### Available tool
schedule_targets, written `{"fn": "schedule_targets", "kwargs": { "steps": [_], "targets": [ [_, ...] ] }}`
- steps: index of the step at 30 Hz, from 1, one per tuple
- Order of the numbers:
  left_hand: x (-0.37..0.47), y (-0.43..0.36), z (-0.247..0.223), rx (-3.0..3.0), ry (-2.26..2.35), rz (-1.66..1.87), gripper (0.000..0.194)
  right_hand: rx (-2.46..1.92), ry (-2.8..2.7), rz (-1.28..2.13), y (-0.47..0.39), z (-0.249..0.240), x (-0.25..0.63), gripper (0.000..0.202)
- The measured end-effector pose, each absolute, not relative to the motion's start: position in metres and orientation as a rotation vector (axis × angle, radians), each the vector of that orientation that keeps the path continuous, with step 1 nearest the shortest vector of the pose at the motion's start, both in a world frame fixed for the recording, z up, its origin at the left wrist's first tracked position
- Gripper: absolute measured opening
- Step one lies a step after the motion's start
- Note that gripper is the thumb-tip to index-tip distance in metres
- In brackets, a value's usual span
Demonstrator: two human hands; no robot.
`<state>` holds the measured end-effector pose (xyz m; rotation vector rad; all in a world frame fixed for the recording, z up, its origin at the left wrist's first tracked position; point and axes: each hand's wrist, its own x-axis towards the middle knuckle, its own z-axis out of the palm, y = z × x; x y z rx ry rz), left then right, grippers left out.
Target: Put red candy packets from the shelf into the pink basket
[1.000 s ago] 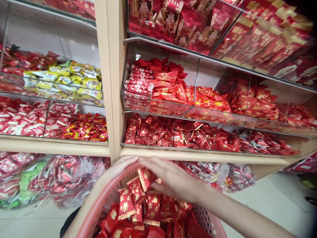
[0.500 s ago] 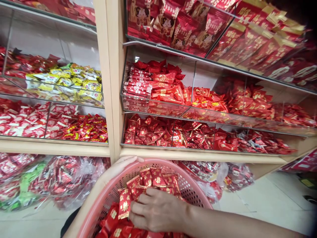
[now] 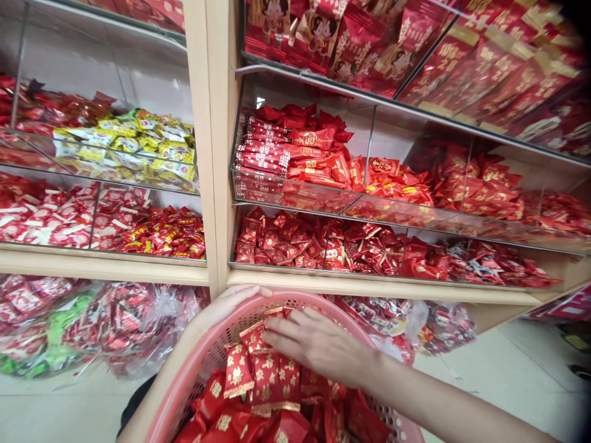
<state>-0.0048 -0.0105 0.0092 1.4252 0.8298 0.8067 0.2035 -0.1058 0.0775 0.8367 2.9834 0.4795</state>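
Since half a second ago, our right hand (image 3: 318, 341) has moved from the middle of the heap toward the far rim, and its fingers now reach out straighter, while our left hand (image 3: 231, 304) stays at the rim. We have one round pink plastic basket (image 3: 196, 369), its wall pierced with small holes, directly before us and below the shelves. Inside, at the far side, lie small pillow-shaped red packets with gold characters and crimped ends (image 3: 239, 371); we count four largely visible, with more partly covered by our right hand. The leftmost points away from us, its long axis running nearly straight from our side toward the shelves. Nearer us sit glossy, smooth red wrappers with gold emblems (image 3: 215, 394), overlapping too much for us to count. Our right hand is palm down over the packets, fingers close together; we cannot tell whether it holds one. Our left hand lies with fingers extended along the rim; its thumb is hidden, so we cannot tell whether it grips. Ahead, one pale wooden upright (image 3: 217, 147) divides two banks of clear-fronted bins, with one heap of crinkled yellow-and-white wrapped sweets (image 3: 138, 141) on the left. Beneath hang or lie several clear, wrinkled plastic bags (image 3: 115, 320).
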Motion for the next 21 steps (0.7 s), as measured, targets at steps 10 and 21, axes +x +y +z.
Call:
{"fn": "schedule_targets", "kwargs": {
  "steps": [10, 21],
  "targets": [
    [-0.002, -0.010, 0.016, 1.354, 0.758, 0.717, 0.030, 1.475, 2.967, 0.494, -0.044, 0.095, 0.233, 0.032],
    [-0.002, -0.004, 0.009, 1.238, 0.706, 0.685, 0.032, 2.090, 2.521, 0.558, 0.011, 0.110, 0.223, 0.031]
  ]
}}
